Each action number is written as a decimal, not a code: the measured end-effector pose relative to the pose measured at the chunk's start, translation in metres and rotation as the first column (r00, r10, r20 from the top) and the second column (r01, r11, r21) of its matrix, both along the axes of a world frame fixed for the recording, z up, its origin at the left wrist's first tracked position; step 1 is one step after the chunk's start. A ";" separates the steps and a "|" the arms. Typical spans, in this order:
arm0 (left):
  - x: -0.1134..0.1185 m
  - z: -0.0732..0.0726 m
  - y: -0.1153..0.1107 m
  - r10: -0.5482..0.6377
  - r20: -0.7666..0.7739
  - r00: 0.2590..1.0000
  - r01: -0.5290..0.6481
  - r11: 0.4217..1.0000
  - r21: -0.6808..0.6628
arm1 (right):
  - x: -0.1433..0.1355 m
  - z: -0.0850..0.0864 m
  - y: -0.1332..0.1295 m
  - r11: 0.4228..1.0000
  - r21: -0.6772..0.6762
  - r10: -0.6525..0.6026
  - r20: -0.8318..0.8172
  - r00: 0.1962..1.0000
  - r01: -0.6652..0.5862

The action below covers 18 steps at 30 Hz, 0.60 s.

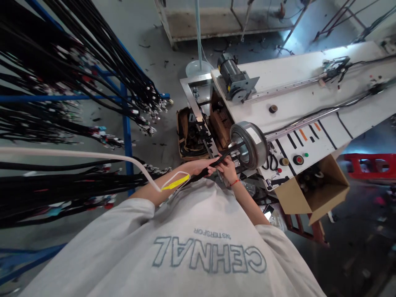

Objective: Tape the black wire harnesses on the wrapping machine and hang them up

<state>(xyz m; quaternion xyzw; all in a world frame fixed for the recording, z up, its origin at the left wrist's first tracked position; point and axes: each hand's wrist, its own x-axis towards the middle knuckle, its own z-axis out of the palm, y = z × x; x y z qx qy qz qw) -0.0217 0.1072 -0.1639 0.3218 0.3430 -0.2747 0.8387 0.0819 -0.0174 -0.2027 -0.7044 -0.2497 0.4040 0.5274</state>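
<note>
A black cable bundle (223, 159) runs out of a round metal drum (259, 142) and slants down towards my body. My left hand (202, 166) is closed around the bundle, close in front of my shirt. Just to its right, my right hand (228, 169), with a red band at the wrist, grips the same bundle from below, near the drum's mouth. The fingers of both hands partly hide the cable. Past the drum, the cable (297, 121) continues along the white table. A white cord (136, 161) with a yellow tag (176, 182) hangs over my left forearm.
Black wire harnesses (133, 90) hang on a blue rack (126, 128) at left. A motor (230, 70) sits on the white table (287, 97). Scissors (272, 161) and push buttons (298, 159) lie near its front edge. A cardboard box (293, 194) stands at right, a crate (182, 140) under the table's end.
</note>
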 end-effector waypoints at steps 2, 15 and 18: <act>0.001 -0.004 -0.006 0.042 0.000 0.999 -0.042 0.998 0.049 | 0.008 0.010 -0.007 0.997 -0.071 0.030 0.132 0.991 -0.021; 0.004 -0.017 -0.051 0.269 0.382 0.884 -0.456 0.675 0.580 | 0.044 0.106 0.039 0.689 -0.609 0.721 0.523 0.454 -0.393; 0.000 -0.021 -0.048 0.261 0.404 0.877 -0.474 0.612 0.633 | 0.059 0.087 0.065 0.676 -0.472 0.733 0.352 0.583 -0.566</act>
